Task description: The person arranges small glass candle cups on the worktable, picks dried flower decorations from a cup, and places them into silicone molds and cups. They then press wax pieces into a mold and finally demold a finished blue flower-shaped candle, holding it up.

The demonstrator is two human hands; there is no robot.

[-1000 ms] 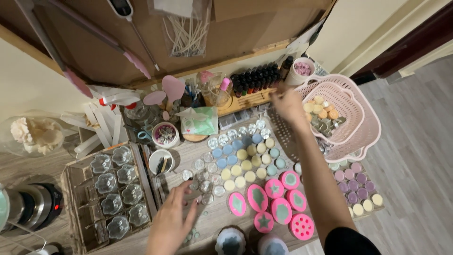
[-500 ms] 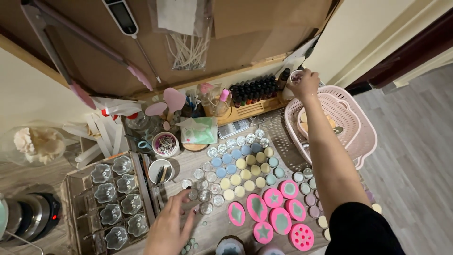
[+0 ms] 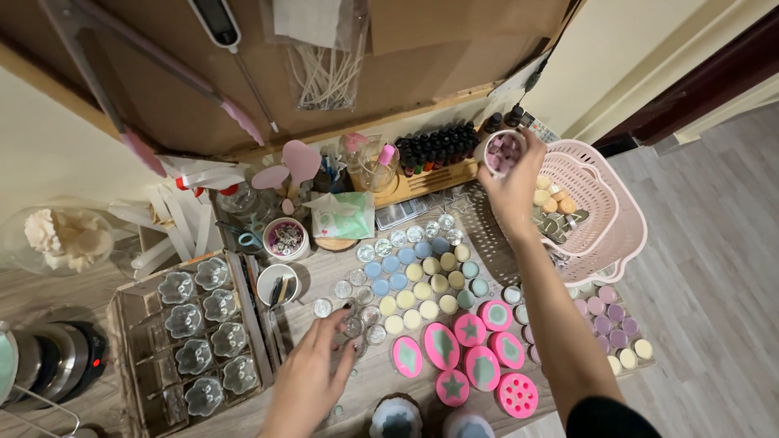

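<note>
The right hand [image 3: 513, 188] grasps a small white cup [image 3: 501, 152] of purple pieces, held up beside the pink baskets [image 3: 610, 212]. The left hand [image 3: 312, 381] lies released, fingers spread on the tabletop [image 3: 381, 373], touching small clear tins [image 3: 363, 316].

I have only one view to work from, the camera worn on the head, and it looks almost straight down onto the wooden table [image 3: 381, 381] from well above it. The near edge of the frame sits at my forearms, the far edge climbs the brown board [image 3: 406, 73] that stands behind the table. To the right it takes in the pink baskets [image 3: 617, 203] and a strip of floor [image 3: 714, 268]; to the left, the tray of glass cups [image 3: 130, 357]. Both hands show, the left hand [image 3: 312, 381] near, the right hand [image 3: 515, 182] far. No second view overlaps it.
</note>
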